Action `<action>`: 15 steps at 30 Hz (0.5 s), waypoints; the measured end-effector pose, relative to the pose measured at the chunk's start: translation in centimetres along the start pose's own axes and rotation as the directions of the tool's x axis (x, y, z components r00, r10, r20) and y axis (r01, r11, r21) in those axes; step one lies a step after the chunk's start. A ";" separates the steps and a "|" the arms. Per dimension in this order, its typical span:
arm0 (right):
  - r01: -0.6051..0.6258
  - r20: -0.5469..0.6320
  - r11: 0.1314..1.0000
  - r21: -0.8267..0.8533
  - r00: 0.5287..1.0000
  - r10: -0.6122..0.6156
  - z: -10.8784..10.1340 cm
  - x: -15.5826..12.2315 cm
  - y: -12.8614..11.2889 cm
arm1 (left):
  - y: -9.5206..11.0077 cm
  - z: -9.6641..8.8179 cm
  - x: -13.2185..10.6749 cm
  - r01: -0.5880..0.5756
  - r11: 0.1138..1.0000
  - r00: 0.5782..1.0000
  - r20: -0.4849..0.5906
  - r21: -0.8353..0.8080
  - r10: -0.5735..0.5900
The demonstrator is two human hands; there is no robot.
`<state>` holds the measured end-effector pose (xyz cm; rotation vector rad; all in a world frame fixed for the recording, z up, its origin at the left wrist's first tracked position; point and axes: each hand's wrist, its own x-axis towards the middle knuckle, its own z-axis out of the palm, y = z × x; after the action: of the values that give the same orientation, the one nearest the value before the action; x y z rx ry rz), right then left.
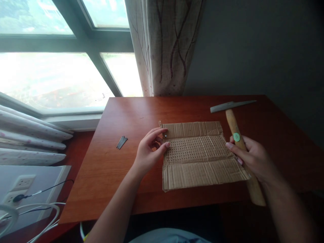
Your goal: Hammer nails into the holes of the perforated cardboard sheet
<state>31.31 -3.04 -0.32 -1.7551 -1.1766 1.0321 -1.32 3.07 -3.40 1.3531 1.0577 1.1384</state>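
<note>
A brown piece of corrugated cardboard (192,173), creased into three bands with rows of small holes through the middle one, is held over the table. My left hand (149,150) grips its left edge between thumb and fingers, beside a small pale round dot on the upper band. My right hand (253,157) is closed around a wooden stick (256,190) bearing a round green sticker, its thumb and fingertips at the cardboard's right edge. The stick slants from the upper left to the lower right. Left of my left hand lies a small bunch of dark nails (122,142).
A long, thin grey tapered object (231,105) lies near the back of the reddish-brown table (101,175). Behind are a window (48,77), a patterned curtain (172,50) and a dark wall. White cables (54,211) and a wall socket (24,182) are at lower left.
</note>
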 end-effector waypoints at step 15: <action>0.055 -0.103 0.998 0.036 0.993 -0.051 0.3 0.6 1.2 | -0.1 -0.4 0.1 -0.097 0.995 0.995 -0.035 0.006 0.097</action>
<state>31.59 -2.75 -1.60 -1.7167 -1.1266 0.9169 -1.68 3.25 -3.47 1.4052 1.0290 1.2364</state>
